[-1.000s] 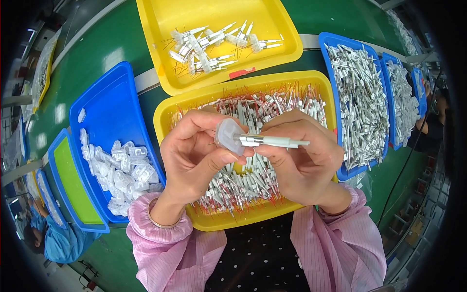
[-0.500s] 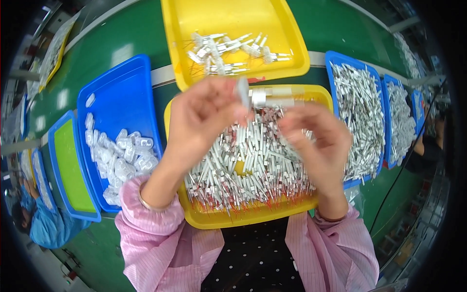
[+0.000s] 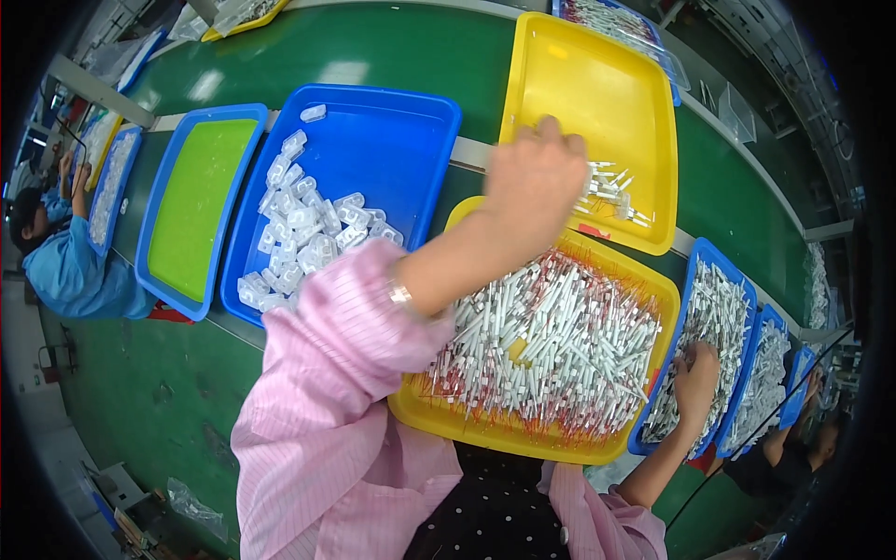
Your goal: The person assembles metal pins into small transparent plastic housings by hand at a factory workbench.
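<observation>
My left hand [image 3: 541,177] reaches over the far yellow tray [image 3: 597,70], knuckles up and smeared by motion. Its fingertips are hidden beneath it. Beside it in that tray lie several white parts with thin wires [image 3: 611,191]. My right hand [image 3: 698,378] is down in a blue tray of slim white and metallic pieces [image 3: 714,303], fingers curled together. What they pinch, if anything, is too small to make out. Between my arms sits the near yellow tray [image 3: 467,431], heaped with slim white parts with red wires [image 3: 551,345].
Left stands a blue tray [image 3: 397,112] with clear plastic housings [image 3: 303,219]. Beyond it is a blue tray with a green bottom [image 3: 201,210]. Another blue tray of pale parts [image 3: 761,373] stands right. A person in blue [image 3: 79,266] sits at far left; a dark cable [image 3: 747,443] crosses the right.
The view has swung, and both hands have parted from above the near yellow tray. My left hand, with a whitish piece at its fingers before, is over the far tray; my right is in the blue one.
</observation>
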A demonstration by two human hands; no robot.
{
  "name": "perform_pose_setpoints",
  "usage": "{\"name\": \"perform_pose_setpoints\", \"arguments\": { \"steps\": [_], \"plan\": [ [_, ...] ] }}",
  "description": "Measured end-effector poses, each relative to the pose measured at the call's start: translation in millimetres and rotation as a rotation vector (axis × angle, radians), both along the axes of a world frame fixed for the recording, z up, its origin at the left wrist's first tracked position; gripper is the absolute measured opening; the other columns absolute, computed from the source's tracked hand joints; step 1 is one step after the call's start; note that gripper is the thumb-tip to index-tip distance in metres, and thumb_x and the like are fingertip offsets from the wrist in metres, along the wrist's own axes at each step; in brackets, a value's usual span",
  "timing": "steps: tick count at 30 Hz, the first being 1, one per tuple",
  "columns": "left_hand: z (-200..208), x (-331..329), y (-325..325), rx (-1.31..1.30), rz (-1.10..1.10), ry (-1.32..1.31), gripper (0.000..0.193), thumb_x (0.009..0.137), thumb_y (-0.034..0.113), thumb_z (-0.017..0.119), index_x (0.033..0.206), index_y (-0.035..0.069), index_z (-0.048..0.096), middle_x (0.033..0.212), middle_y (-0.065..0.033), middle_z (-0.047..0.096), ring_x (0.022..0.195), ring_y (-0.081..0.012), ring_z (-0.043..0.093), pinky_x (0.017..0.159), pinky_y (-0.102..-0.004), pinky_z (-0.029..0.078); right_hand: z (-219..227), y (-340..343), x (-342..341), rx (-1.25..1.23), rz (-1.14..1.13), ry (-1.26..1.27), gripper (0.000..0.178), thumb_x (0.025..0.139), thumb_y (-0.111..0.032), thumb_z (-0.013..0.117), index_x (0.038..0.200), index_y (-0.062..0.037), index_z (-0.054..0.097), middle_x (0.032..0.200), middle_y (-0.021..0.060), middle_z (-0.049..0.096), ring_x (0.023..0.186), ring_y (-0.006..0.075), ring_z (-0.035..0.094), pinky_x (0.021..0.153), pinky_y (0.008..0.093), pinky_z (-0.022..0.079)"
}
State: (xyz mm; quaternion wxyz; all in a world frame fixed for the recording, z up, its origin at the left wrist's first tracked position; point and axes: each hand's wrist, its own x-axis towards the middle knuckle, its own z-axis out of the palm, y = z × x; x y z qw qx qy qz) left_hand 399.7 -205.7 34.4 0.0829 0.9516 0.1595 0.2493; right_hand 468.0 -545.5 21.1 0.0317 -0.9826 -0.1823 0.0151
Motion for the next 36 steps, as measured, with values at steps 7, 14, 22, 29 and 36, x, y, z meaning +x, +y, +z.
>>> {"name": "perform_pose_setpoints", "arguments": {
  "steps": [7, 14, 22, 29, 36],
  "plan": [
    [24, -126, 97, 0.218, 0.243, 0.557, 0.006, 0.064, 0.005, 0.059, 0.07, 0.005, 0.059, 0.074, -0.0135, 0.061, 0.072, -0.0316, 0.06, 0.059, -0.0421, 0.048, 1, -24, 9, 0.286, -0.109, 0.116, 0.012, 0.065, 0.006, 0.064, 0.075, 0.0059, 0.057, 0.065, 0.0124, 0.056, 0.055, 0.0179, 0.053, 0.056, 0.0308, 0.042],
    [-5, -161, 105, -0.215, 0.08, 0.348, 0.035, 0.061, 0.009, 0.073, 0.093, -0.001, 0.062, 0.088, -0.0164, 0.059, 0.084, -0.0326, 0.057, 0.076, -0.0371, 0.045, 5, -37, 13, 0.507, -0.076, -0.057, 0.007, 0.068, 0.002, 0.062, 0.074, 0.0021, 0.058, 0.06, 0.0036, 0.053, 0.051, 0.0096, 0.041, 0.05, 0.025, 0.035],
    [0, -148, 109, -1.086, -0.215, -0.297, 0.029, 0.079, 0.0, 0.061, 0.106, -0.003, 0.051, 0.107, -0.0167, 0.054, 0.095, -0.0233, 0.058, 0.074, -0.0253, 0.046, 33, -42, 8, 0.499, -0.17, 0.063, 0.021, 0.068, 0.0, 0.062, 0.089, 0.0003, 0.064, 0.061, 0.0009, 0.059, 0.051, 0.0055, 0.041, 0.048, 0.0232, 0.033],
    [6, -87, 73, -2.087, -0.314, -0.364, 0.045, 0.093, 0.03, 0.042, 0.115, -0.009, 0.045, 0.116, -0.0261, 0.049, 0.08, -0.022, 0.057, 0.058, -0.0218, 0.047, 24, -62, 10, 0.756, -0.301, 0.01, 0.012, 0.072, -0.002, 0.06, 0.082, 0.0022, 0.063, 0.067, 0.0015, 0.06, 0.062, 0.004, 0.051, 0.058, 0.02, 0.041],
    [12, -61, 10, -1.649, -0.364, -0.011, 0.031, 0.086, 0.006, 0.052, 0.115, -0.004, 0.044, 0.1, -0.0146, 0.058, 0.066, -0.0076, 0.047, 0.053, -0.018, 0.037, 30, -55, 17, 1.163, -0.284, -0.069, 0.009, 0.075, -0.001, 0.063, 0.084, 0.0005, 0.062, 0.076, 0.001, 0.061, 0.066, 0.0042, 0.054, 0.06, 0.0171, 0.041]
  ]
}}
